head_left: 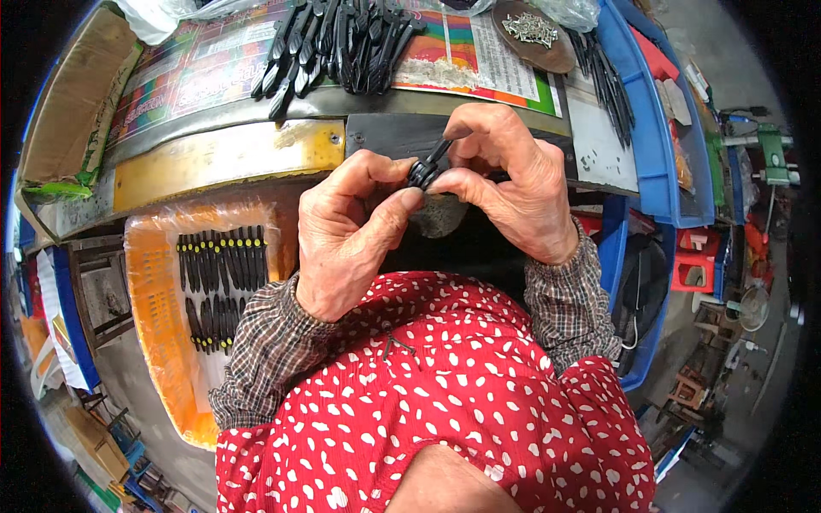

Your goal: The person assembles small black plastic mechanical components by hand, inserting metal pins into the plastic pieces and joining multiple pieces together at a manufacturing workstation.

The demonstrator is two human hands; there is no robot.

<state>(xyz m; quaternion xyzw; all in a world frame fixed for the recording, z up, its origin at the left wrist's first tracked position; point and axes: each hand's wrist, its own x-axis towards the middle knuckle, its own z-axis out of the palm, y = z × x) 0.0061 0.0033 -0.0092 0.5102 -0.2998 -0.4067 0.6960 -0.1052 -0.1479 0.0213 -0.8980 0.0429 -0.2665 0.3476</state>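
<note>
Black part [425, 169]: I see a small black plastic piece with a thin stem, pinched between both hands just in front of the workbench edge [256, 154], above my lap.
Left hand [346, 235]: my fingers are curled in tight; the thumb [395, 209] and forefinger close on the lower, thicker end of the black part.
Right hand [505, 184]: my fingers are bent narrow, the fingertips pressing the upper side and stem of the same part; both hands touch each other around it.
Pile on bench [342, 43]: many long black pieces of like kind lie heaped at the far side, well apart from my hands.
Round dish [534, 38]: a brown dish with small metal bits sits to the far right of the pile.
Orange tray [158, 299]: low on my left, it holds rows of black pieces with yellow tips, lined up side by side.
Blue bin [654, 162]: stands close at my right, its wall near the right wrist.
Open room: I find a bare strip of bench between my hands and the pile; the bench edge lies just behind my knuckles.
</note>
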